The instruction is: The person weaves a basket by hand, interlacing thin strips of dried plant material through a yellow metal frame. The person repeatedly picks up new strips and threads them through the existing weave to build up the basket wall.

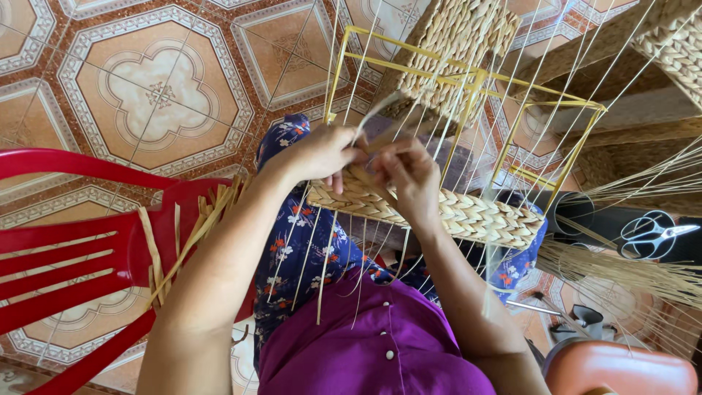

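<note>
At frame centre, the left hand [318, 155] and right hand [409, 175] pinch pale straw strands [380, 117], apparently together, on a half-woven straw basket over a yellow wire frame [468, 216]; grey scissors [653, 235] lie at right.

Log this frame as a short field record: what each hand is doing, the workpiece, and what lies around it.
left hand: pinching a pale flat fibre strand at the woven edge
right hand: gripping the same edge beside it
workpiece: yellow wire frame basket with braided straw band, resting on lap
left side: red plastic chair holding loose straw strips
right side: scissors on dark surface
floor: patterned tiles
</note>
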